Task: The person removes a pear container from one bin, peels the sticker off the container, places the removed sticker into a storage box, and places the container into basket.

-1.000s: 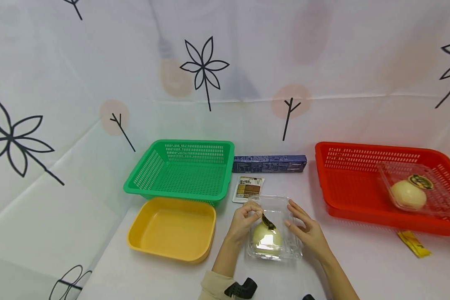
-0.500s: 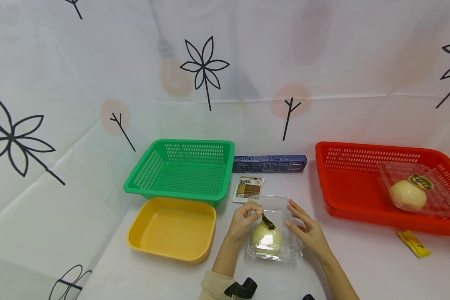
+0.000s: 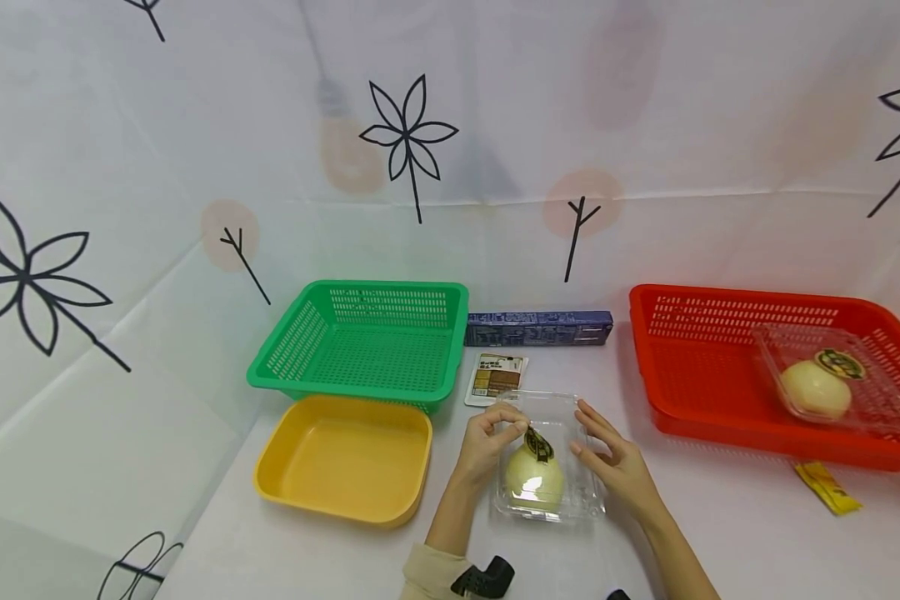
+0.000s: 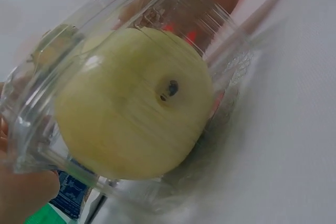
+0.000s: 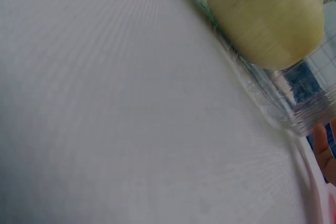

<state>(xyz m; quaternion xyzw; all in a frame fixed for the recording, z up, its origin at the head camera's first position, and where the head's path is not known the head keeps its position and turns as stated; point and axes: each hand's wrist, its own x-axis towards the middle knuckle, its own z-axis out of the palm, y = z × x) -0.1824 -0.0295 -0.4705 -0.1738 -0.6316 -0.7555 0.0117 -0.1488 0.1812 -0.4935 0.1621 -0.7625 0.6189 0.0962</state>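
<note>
A clear plastic clamshell box point(image 3: 581, 497) sits on the white table in front of me. Inside is one round, pale yellow fruit point(image 4: 131, 103), its dark end spot showing through the plastic. My left hand point(image 3: 486, 443) pinches the upper end of a black-and-gold sticker point(image 3: 540, 447) between thumb and fingertips; the sticker stands partly raised over the lid. On the other side, my right hand point(image 3: 617, 468) touches the box's right side with its fingers fairly straight. The right wrist view catches only a few of its fingers point(image 5: 324, 156) by the box corner.
To the left are a green basket point(image 3: 450, 392) and a yellow tub point(image 3: 341, 467). Behind the box lie a flat food packet point(image 3: 497, 377) and a long blue box point(image 3: 538, 328). A red basket point(image 3: 708, 367) holds another boxed fruit point(image 3: 816, 390); a yellow sachet point(image 3: 828, 489) lies before it.
The sticker has turned up and shows more of its printed face, its pinched end lifted slightly. Both hands and the box stay almost where they were.
</note>
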